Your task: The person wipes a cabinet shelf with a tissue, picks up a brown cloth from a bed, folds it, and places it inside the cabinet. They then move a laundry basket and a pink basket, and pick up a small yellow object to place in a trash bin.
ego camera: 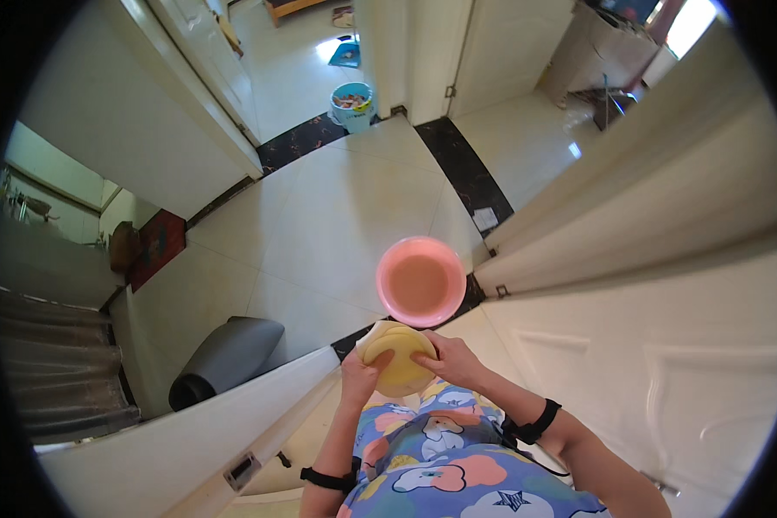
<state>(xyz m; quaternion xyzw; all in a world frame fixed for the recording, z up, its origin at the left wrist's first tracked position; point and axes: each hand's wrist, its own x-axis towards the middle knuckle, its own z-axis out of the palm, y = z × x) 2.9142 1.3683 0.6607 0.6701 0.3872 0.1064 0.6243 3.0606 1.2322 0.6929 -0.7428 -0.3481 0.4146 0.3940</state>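
Observation:
Between my two hands is a yellow, rounded, flat item [396, 359], with a paler layer showing along its rim; what it is exactly, I cannot tell. My left hand [362, 375] grips its left side, thumb on top. On the right side my right hand [450, 359] holds it the same way, thumb pressed on the upper face. Just beyond the item a pink plastic basin [454, 278] stands on the floor, with cloudy brownish water [419, 283] in it.
A white door [194, 453] stands at the lower left, a grey bin-like container [233, 353] lying behind it. Another white door [621, 349] is on the right. Farther off, a light-blue bucket [353, 116] holds small items near a doorway, with a blue dustpan [345, 56] beyond.

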